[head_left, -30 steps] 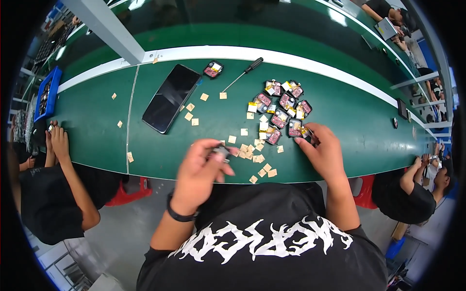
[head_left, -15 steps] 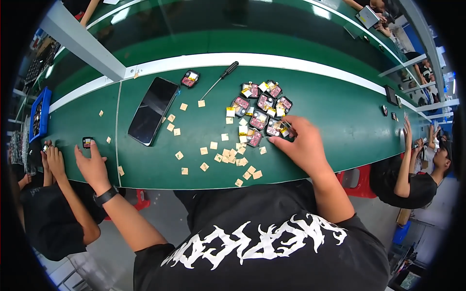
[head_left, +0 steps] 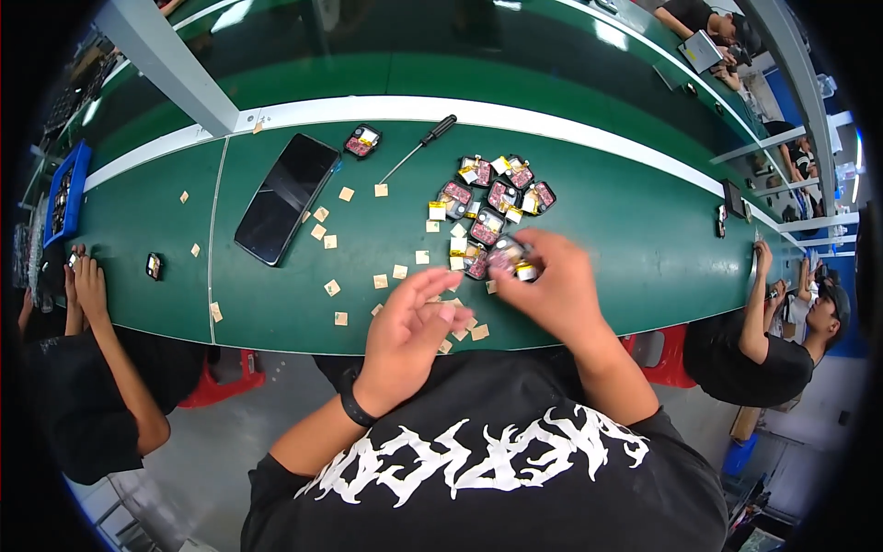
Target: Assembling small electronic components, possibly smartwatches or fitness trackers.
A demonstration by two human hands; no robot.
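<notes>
The right hand (head_left: 555,279) reaches in from the right with its forearm slanting up and leftward, back of the hand uppermost, thumb and fingers closed on a small black-cased module (head_left: 506,255). That module is at the near edge of the cluster of similar modules (head_left: 487,225) on the green counter (head_left: 653,262). The left hand (head_left: 405,322) has its fingers half bent and pointing toward the right hand, the thumb apart from them and the palm turned inward, with nothing in its grasp. Its wrist, ringed by a black wristband (head_left: 355,397), is near the counter's close edge.

The held module is blurred, so its details are hard to make out, and whether its underside touches the counter cannot be told. The right hand's palm is out of sight, and its fingertips are partly lost behind the module. The left hand covers some of the scattered beige squares (head_left: 332,288). The dark shirt (head_left: 497,497) is cut off at the lower edge.
</notes>
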